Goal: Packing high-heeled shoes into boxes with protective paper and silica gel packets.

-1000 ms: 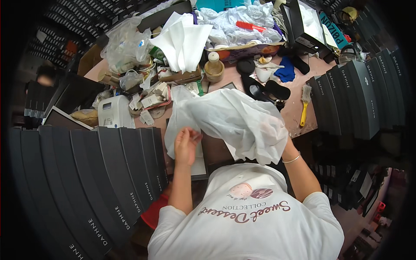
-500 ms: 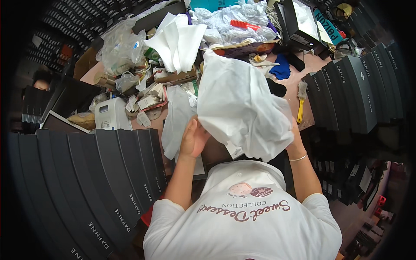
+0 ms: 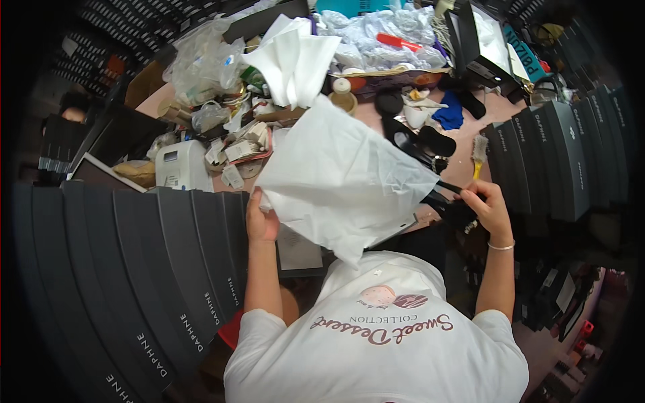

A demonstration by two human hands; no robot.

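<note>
A thin white cloth-like bag is stretched between my hands above the near edge of the table. My left hand grips its left corner, fingers partly hidden behind the material. At the bag's right end my right hand pinches a black strap that comes out of the narrowed end. Whether the strap belongs to the bag or to something inside cannot be made out. Just beyond the bag lie black shoe-like items and a yellow-handled brush.
Dark shoe boxes stand in rows at left and right. Farther back are a stack of white sheets, a carton of crumpled paper with a red brush, clear plastic bags, a label printer and a blue cloth.
My hands have moved apart, the left leftward and the right outward to the right. The bag has gone from bunched to stretched out, and a black strap now shows in my right hand.
</note>
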